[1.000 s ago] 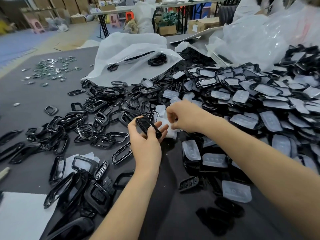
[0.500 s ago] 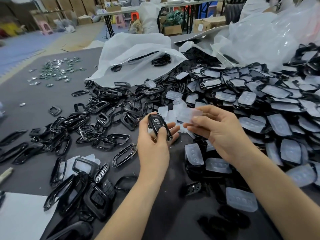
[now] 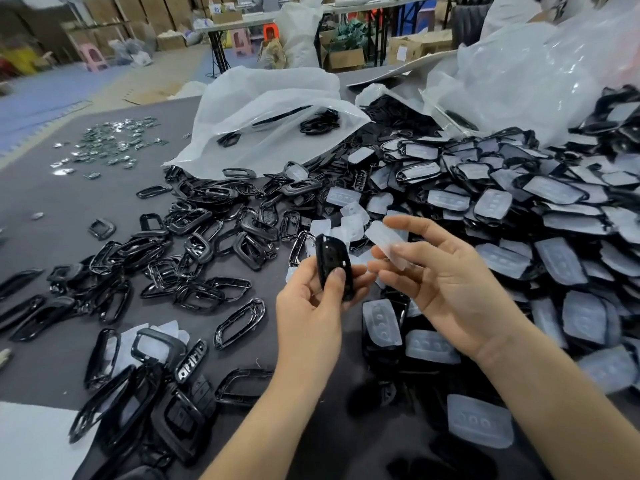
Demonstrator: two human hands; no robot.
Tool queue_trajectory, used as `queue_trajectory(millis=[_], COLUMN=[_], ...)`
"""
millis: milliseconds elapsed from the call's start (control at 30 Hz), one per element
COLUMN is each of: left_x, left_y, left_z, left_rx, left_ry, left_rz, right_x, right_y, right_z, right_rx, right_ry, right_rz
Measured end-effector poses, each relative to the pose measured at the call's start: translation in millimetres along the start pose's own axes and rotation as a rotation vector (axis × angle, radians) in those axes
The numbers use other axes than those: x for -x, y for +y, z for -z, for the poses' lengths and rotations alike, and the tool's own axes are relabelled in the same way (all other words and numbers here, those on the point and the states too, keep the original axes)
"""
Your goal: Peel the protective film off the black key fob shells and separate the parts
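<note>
Table (image 3: 69,209) strewn with parts. At centre frame, left hand (image 3: 311,299) clasping black key fob shell (image 3: 333,263) upright between thumb and curled fingers, above the dark surface. Right hand (image 3: 450,285) just beside it, pinching translucent film (image 3: 385,242) between thumb and fingers, clear of the shell. Film-covered shells (image 3: 519,209) heaped at right; bare black frames (image 3: 194,244) scattered at left; white plastic bag (image 3: 263,123) at upper centre.

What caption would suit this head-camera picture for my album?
Left hand grips a glossy black plastic key fob shell while right hand pinches a translucent white film piece.
</note>
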State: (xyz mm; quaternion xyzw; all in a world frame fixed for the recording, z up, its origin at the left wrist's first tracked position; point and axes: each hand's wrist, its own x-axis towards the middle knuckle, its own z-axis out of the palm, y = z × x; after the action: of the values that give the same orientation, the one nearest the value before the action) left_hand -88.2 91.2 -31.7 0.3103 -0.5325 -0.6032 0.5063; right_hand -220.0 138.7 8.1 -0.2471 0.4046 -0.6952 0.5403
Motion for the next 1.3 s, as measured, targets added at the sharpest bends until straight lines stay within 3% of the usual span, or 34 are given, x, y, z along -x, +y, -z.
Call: queue_trajectory(millis=[400,800,1300], left_x=[0.6,-0.7,0.1], left_y=[-1.2,-4.4,-3.6], left_z=[0.7,0.9,-0.4], left_rx=[-0.023,-0.038,-0.015], left_ry=[-0.002,0.004,-0.041], left_rz=[-0.024,-0.007,0.019], right_x=[-2.0,-1.7,-0.5], right_y=[5.0,6.9,7.2], right_z=[-1.9,2.3,4.8], right_rx=[-0.045,0.063,0.473], right_ry=[0.005,-0.026,0.055], right_rz=[-0.036,-0.012,0.180])
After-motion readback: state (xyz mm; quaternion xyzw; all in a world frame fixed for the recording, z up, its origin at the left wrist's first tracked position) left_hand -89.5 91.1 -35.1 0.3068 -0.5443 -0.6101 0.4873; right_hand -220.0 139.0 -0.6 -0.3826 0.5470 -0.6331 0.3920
